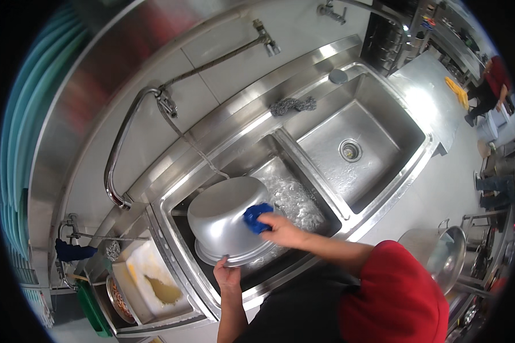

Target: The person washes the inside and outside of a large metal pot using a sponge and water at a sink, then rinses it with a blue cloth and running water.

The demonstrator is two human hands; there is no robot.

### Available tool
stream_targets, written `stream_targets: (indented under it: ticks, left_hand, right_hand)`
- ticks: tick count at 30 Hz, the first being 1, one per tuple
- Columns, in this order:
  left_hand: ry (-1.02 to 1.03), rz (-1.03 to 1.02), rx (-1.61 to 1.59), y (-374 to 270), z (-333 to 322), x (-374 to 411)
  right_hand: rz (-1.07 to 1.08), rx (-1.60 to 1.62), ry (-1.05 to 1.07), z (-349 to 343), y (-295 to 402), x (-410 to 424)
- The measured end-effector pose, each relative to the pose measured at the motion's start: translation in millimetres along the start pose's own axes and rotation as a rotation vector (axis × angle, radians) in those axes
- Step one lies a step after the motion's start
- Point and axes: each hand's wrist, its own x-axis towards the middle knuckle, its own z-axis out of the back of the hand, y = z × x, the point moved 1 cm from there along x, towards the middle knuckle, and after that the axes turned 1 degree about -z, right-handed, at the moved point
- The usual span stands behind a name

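A large metal pot (227, 214) lies tilted in the left basin of a stainless steel double sink, its outer side and base showing. At the pot's rim, close to the front of the basin, my left hand (228, 274) grips the edge. My right hand (281, 229) holds a blue scrubbing pad (257, 218) against the pot's outer wall. Foamy water (294, 197) covers part of the floor of the left basin (264, 169). The inside of the pot is turned away from view.
The right basin (369, 128) has a drain. Steel wool (292, 105) and a grey round object (338, 76) sit on the back ledge. A curved faucet (116, 150) rises behind. Left stands a soapy tub (154, 274); right, a large pot (416, 253). Another person (493, 81) is at far right.
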Motion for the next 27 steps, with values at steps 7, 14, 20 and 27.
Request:
stream_targets:
  ticks: [7, 14, 20, 27]
  left_hand:
    - [0.069, 0.049, 0.051, 1.9, -32.3, 14.7]
    - [0.166, -0.101, 0.087, -9.4, -79.1, -24.4]
    - [0.252, -0.132, 0.019, -3.7, -141.5, -49.3]
    - [0.394, -0.111, 0.498, -35.4, -139.0, -61.4]
  right_hand:
    - [0.137, -0.371, 0.055, -32.7, -0.9, -35.6]
    - [-0.322, -0.651, -0.01, 10.1, -22.7, -69.7]
    - [0.186, -0.61, -0.137, -9.5, 42.4, -53.6]
    - [0.334, -0.494, -0.343, 10.5, 46.0, -15.4]
